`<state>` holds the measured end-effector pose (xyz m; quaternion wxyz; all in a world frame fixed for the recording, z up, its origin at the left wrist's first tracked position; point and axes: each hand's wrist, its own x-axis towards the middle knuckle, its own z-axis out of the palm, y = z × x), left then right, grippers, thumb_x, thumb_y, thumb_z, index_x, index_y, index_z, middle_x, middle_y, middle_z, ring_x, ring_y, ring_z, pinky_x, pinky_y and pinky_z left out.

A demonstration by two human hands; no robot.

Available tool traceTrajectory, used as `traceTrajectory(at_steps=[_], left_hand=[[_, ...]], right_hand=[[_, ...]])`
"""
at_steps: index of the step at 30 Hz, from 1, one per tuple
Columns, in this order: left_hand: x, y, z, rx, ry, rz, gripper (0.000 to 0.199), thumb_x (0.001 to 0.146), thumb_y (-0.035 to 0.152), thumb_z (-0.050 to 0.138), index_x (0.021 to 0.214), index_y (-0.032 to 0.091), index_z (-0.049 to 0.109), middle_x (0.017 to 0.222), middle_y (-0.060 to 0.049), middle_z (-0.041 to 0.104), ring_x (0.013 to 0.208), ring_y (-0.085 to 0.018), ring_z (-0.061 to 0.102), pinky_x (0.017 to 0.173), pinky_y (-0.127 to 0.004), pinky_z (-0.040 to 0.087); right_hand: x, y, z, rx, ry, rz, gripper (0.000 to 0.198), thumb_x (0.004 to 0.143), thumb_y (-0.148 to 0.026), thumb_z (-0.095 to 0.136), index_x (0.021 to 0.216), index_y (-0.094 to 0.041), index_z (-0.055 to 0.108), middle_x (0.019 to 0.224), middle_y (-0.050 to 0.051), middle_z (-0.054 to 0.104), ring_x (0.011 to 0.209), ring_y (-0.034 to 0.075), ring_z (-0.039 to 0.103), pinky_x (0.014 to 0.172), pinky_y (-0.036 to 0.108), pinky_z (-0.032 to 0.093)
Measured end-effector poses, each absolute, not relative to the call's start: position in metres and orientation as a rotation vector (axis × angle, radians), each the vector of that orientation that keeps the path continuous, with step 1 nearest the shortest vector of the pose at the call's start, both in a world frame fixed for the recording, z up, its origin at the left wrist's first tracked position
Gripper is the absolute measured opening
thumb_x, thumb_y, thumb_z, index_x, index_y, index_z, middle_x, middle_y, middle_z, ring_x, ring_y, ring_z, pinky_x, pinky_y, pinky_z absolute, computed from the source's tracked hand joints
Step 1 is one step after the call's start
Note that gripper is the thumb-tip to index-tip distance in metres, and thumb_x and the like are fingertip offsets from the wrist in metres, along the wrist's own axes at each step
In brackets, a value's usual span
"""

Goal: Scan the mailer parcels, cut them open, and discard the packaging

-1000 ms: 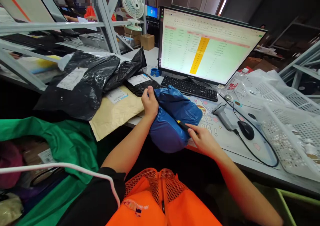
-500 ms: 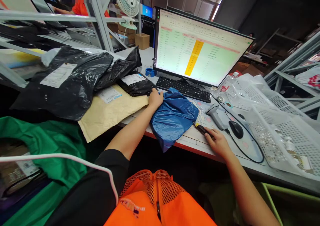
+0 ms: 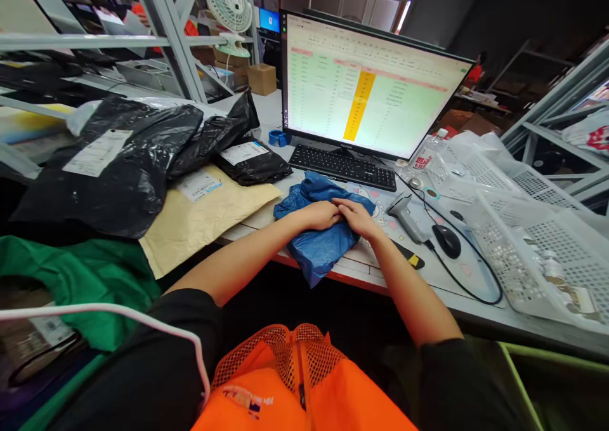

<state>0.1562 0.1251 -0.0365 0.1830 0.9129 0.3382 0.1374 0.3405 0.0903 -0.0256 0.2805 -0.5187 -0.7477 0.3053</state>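
A crumpled blue plastic bag (image 3: 316,250) lies at the desk's front edge, its lower corner hanging over. My left hand (image 3: 320,216) is closed on the top of the bag, fingers curled into the plastic. My right hand (image 3: 356,218) meets it there, also closed on the bag, and the fingertips of both touch. What the bag contains is hidden. Beside my right forearm, a utility knife (image 3: 408,256) with black and yellow parts rests on the desk, partly covered by the arm.
Black parcels (image 3: 114,171) and a tan padded envelope (image 3: 209,209) are piled at left. Behind the bag stand a keyboard (image 3: 342,165) and a monitor (image 3: 371,88). On the right are a barcode scanner (image 3: 406,218), a mouse (image 3: 446,241) and white perforated baskets (image 3: 504,263).
My right hand has let go of the utility knife and moved left onto the bag. My left hand has shifted from the bag's upper left edge to its middle.
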Motion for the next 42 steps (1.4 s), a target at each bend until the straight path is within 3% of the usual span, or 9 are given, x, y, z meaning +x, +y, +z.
traceTrajectory(at_steps=[4, 13, 21, 24, 27, 32, 37, 39, 42], left_hand=[[0.135, 0.104, -0.026, 2.67, 1.004, 0.607, 0.043, 0.109, 0.033, 0.035, 0.103, 0.013, 0.072, 0.107, -0.018, 0.074, 0.105, -0.03, 0.068, 0.099, -0.04, 0.049], [0.074, 0.029, -0.01, 3.066, 0.673, 1.089, 0.044, 0.11, 0.031, 0.041, 0.069, 0.022, 0.055, 0.064, -0.004, 0.056, 0.065, -0.02, 0.052, 0.07, -0.036, 0.041], [0.001, -0.028, -0.066, 2.839, 1.226, 0.996, 0.039, 0.113, 0.027, 0.041, 0.078, 0.019, 0.057, 0.07, -0.002, 0.06, 0.066, -0.017, 0.057, 0.065, -0.032, 0.043], [-0.003, -0.027, -0.084, 2.735, 1.301, 0.988, 0.033, 0.112, 0.032, 0.045, 0.087, 0.018, 0.061, 0.078, -0.003, 0.063, 0.073, -0.018, 0.06, 0.071, -0.031, 0.045], [-0.001, -0.03, -0.091, 2.727, 1.2, 0.954, 0.028, 0.111, 0.035, 0.05, 0.095, 0.017, 0.065, 0.093, -0.007, 0.065, 0.083, -0.02, 0.061, 0.078, -0.032, 0.048], [-0.001, -0.036, -0.091, 2.656, 1.026, 0.921, 0.029, 0.109, 0.038, 0.051, 0.094, 0.019, 0.065, 0.097, -0.008, 0.065, 0.088, -0.021, 0.062, 0.082, -0.034, 0.05], [-0.002, -0.028, -0.084, 1.977, 1.287, 1.213, 0.027, 0.105, 0.049, 0.054, 0.107, 0.022, 0.053, 0.079, 0.001, 0.065, 0.068, -0.017, 0.063, 0.067, -0.028, 0.05], [0.001, -0.023, -0.075, 1.811, 1.323, 1.271, 0.046, 0.1, 0.056, 0.061, 0.127, 0.022, 0.048, 0.082, 0.001, 0.067, 0.066, -0.018, 0.065, 0.064, -0.028, 0.052], [0.009, -0.015, -0.059, 1.814, 1.281, 1.282, 0.073, 0.093, 0.064, 0.069, 0.148, 0.022, 0.045, 0.115, -0.01, 0.071, 0.088, -0.023, 0.072, 0.075, -0.033, 0.058]], right_hand=[[0.316, 0.131, -0.045, -1.45, -2.12, 0.952, 0.059, 0.112, -0.041, 0.024, 0.149, -0.016, 0.063, 0.151, 0.009, 0.061, 0.145, 0.023, 0.054, 0.127, 0.041, 0.038], [0.305, 0.145, -0.077, -1.729, -2.197, 0.746, 0.091, 0.102, -0.059, 0.057, 0.169, -0.006, 0.025, 0.176, 0.021, 0.012, 0.165, 0.036, 0.008, 0.135, 0.05, 0.009], [0.299, 0.128, -0.055, -1.98, -2.24, 0.233, 0.072, 0.101, -0.048, 0.058, 0.154, 0.0, 0.05, 0.162, 0.027, 0.042, 0.154, 0.039, 0.034, 0.128, 0.048, 0.027], [0.281, 0.098, -0.038, -1.85, -2.26, 0.126, 0.044, 0.104, -0.04, 0.053, 0.125, -0.007, 0.072, 0.136, 0.024, 0.065, 0.136, 0.036, 0.053, 0.119, 0.046, 0.037], [0.264, 0.074, -0.028, -1.719, -2.309, 0.374, 0.044, 0.104, -0.052, 0.054, 0.098, -0.016, 0.077, 0.102, 0.016, 0.076, 0.1, 0.03, 0.07, 0.095, 0.038, 0.051], [0.259, 0.074, -0.023, -1.552, -2.308, 0.982, 0.043, 0.092, -0.055, 0.071, 0.101, -0.013, 0.077, 0.106, 0.011, 0.078, 0.1, 0.031, 0.072, 0.09, 0.036, 0.055], [0.272, 0.053, -0.01, -1.346, -2.129, 1.078, 0.046, 0.085, -0.046, 0.08, 0.12, -0.016, 0.075, 0.119, 0.008, 0.077, 0.11, 0.031, 0.07, 0.109, 0.045, 0.053], [0.28, 0.031, -0.005, -1.338, -2.147, 1.043, 0.049, 0.087, -0.053, 0.077, 0.123, -0.018, 0.075, 0.121, 0.008, 0.076, 0.112, 0.033, 0.07, 0.11, 0.049, 0.053], [0.296, -0.001, -0.003, -1.235, -2.242, 0.931, 0.043, 0.093, -0.057, 0.07, 0.12, -0.024, 0.078, 0.118, 0.006, 0.077, 0.116, 0.035, 0.07, 0.113, 0.05, 0.052]])
